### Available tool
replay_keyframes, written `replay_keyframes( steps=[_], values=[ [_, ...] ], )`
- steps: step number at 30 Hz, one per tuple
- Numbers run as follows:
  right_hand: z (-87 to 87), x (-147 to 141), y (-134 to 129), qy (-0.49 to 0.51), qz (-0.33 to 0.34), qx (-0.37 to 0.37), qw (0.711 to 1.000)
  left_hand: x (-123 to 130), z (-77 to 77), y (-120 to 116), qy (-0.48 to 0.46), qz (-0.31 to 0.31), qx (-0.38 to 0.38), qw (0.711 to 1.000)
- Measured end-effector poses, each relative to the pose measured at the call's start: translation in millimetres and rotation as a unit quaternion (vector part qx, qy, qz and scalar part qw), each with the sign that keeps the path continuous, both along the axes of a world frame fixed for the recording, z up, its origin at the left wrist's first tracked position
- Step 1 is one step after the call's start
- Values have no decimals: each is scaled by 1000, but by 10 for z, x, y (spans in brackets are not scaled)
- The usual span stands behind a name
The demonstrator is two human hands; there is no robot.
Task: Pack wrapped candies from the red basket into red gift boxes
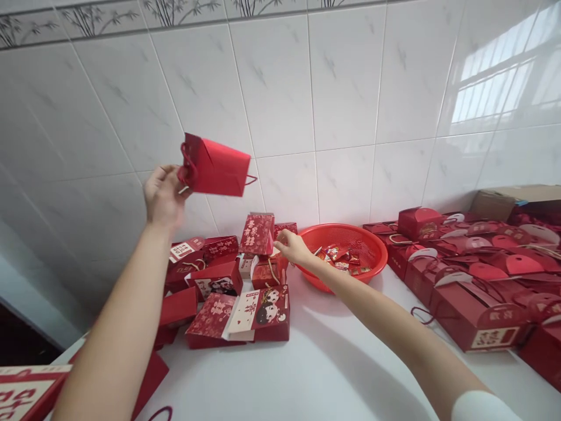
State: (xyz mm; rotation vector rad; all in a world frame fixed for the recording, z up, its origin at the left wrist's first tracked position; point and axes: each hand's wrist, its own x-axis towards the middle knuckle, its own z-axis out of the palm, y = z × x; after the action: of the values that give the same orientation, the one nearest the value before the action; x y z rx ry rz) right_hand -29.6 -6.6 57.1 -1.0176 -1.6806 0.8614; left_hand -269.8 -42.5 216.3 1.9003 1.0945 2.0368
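Note:
Raised in front of the tiled wall, my left hand is closed on the corded end of a red gift box, which hangs tilted in the air. My right hand reaches to the pile of boxes, its fingers pinched at the edge of a patterned red box that stands on the pile. Just right of that hand sits a red plastic basket with small wrapped sweets inside. A box with a cartoon print lies in front of the pile.
Many red boxes stand in rows on the right side of the white table. An open cardboard carton is behind them. More red boxes lie at the left, with a cream-and-red box at the near left corner.

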Motion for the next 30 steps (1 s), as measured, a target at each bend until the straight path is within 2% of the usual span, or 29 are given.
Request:
replay_keyframes(
  steps=[1, 2, 4, 8, 10, 12, 15, 17, 23, 26, 30],
  values=[
    [-1, 62, -5, 19, 4, -9, 1000, 124, -37, -101, -46, -36, -2, 998],
    [3, 154, -19, 41, 8, -20, 999, 240, -84, -191, -54, -66, -19, 996],
    [31, 407, -65, 86, 14, -45, 995, 453, -201, -326, -21, -122, -65, 990],
    [146, 1036, -259, 165, 12, -64, 984, 851, -459, -454, 163, -201, -134, 957],
    [196, 1321, -433, 202, 32, -53, 977, 1063, -578, -502, 261, -210, -131, 933],
    [227, 1548, -643, 195, 46, -19, 980, 1277, -688, -568, 352, -207, -112, 906],
    [250, 1777, -950, 75, 17, 44, 996, 1557, -858, -684, 455, -196, -85, 865],
    [258, 1868, -1100, -25, -3, 64, 998, 1697, -987, -744, 492, -186, -80, 847],
    [247, 1897, -1272, -221, 3, 15, 975, 1855, -1357, -800, 561, -166, -64, 808],
    [233, 1824, -1323, -303, 2, 0, 953, 1838, -1437, -880, 587, -161, -47, 792],
    [215, 1733, -1428, -385, -1, -18, 923, 1818, -1471, -1059, 624, -160, -40, 764]
  ],
)
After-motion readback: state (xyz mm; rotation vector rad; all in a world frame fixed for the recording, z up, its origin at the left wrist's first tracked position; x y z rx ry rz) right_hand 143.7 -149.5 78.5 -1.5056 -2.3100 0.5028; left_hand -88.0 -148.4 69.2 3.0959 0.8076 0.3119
